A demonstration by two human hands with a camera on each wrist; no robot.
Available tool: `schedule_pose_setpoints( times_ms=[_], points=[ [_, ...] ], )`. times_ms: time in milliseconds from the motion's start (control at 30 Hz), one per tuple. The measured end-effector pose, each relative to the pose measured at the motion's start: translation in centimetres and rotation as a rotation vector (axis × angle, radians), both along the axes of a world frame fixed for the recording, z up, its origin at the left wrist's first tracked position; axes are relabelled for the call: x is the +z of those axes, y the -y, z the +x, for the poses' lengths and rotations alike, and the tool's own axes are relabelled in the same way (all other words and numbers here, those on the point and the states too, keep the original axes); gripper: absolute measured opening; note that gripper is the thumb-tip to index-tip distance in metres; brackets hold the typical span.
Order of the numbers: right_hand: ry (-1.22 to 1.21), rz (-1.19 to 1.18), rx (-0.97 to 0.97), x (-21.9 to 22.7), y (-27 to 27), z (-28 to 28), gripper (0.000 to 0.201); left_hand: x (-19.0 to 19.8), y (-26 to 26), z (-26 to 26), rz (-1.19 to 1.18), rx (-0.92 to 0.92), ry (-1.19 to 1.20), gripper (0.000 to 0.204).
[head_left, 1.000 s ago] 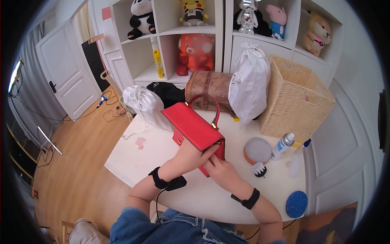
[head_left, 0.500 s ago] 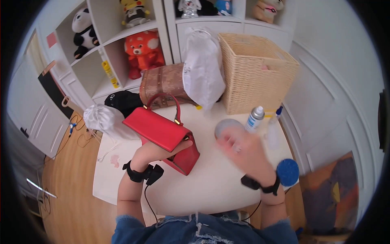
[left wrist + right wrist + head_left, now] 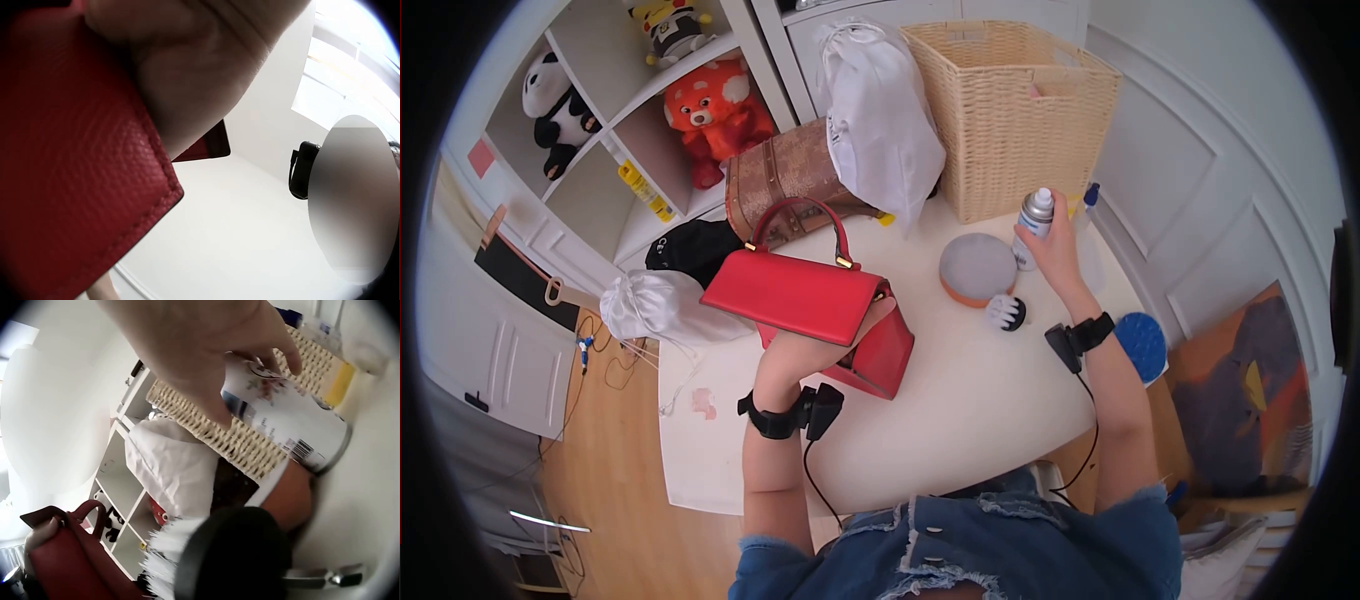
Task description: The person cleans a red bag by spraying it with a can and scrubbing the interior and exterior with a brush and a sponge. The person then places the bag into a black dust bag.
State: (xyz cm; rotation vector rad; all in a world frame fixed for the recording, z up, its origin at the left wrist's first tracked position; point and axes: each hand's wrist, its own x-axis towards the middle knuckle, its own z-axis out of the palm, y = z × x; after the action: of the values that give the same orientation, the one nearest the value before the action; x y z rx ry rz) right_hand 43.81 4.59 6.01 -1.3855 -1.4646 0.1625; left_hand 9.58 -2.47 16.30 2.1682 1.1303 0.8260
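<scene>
Right hand seemingly grips the can, barcode visible only from wrist.

White table, on it a red handbag, spray can, brush, grey-topped pad, wicker basket

Wicker basket upright. Left of basket: white drawstring bag just beside it, then brown patterned case, black pouch. Farther left of basket, in shelf cubbies: panda plush, red plush. Blue round pad, painting: front-right of basket, painting farther out.
</scene>
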Motion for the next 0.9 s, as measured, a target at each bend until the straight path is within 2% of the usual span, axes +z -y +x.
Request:
schedule_pose_setpoints(
  times_ms=[67,167,233,267,333,367,433,533,600,667,733,867,900],
  points=[
    [-0.067,0.013,0.039,0.8,0.8,-0.9,0.068,-0.1,0.1,0.2,-0.046,0.025,0.014,0.028],
    [0.027,0.12,-0.05,4.6,4.7,-3.8,0.066,-0.5,0.1,0.1,0.008,0.048,0.033,0.026],
    [-0.056,0.234,0.101,6.1,7.8,-5.6,0.067,-0.6,0.1,0.1,0.042,0.043,0.023,0.024],
    [-0.052,0.228,0.1,6.1,9.0,-6.4,0.067,-0.7,0.2,0.1,0.036,0.042,0.027,0.024],
    [-0.548,-0.035,0.534,5.8,11.2,-7.8,0.071,-0.7,0.3,0.1,0.038,0.036,0.054,0.023],
    [-0.547,-0.042,0.533,5.4,11.8,-8.5,0.071,-0.8,0.3,0.1,0.032,0.038,0.057,0.023],
    [-0.619,-0.262,0.665,4.6,12.8,-9.6,0.073,-1.0,0.5,-0.1,0.083,0.049,0.047,0.024],
    [-0.573,-0.411,0.773,3.6,13.2,-10.4,0.07,-1.2,0.3,-0.4,0.118,0.023,0.043,0.025],
    [-0.618,-0.438,0.788,3.3,13.4,-11.4,0.066,-1.0,0.2,-0.4,0.095,0.022,0.042,0.026],
    [-0.543,-0.467,0.807,3.5,13.6,-12.5,0.062,-0.3,0.7,-0.3,0.073,0.012,0.037,0.027],
    [-0.541,-0.482,0.835,3.8,13.6,-13.4,0.059,0.7,1.1,0.1,-0.196,0.129,0.068,0.029],
    [-0.48,-0.413,0.87,2.6,13.6,-14.7,0.057,-0.3,0.8,0.0,-0.11,0.104,0.15,0.026],
    [-0.488,-0.438,0.865,2.5,13.7,-14.9,0.056,-0.3,0.8,-0.1,-0.007,0.065,0.115,0.026]
  ],
)
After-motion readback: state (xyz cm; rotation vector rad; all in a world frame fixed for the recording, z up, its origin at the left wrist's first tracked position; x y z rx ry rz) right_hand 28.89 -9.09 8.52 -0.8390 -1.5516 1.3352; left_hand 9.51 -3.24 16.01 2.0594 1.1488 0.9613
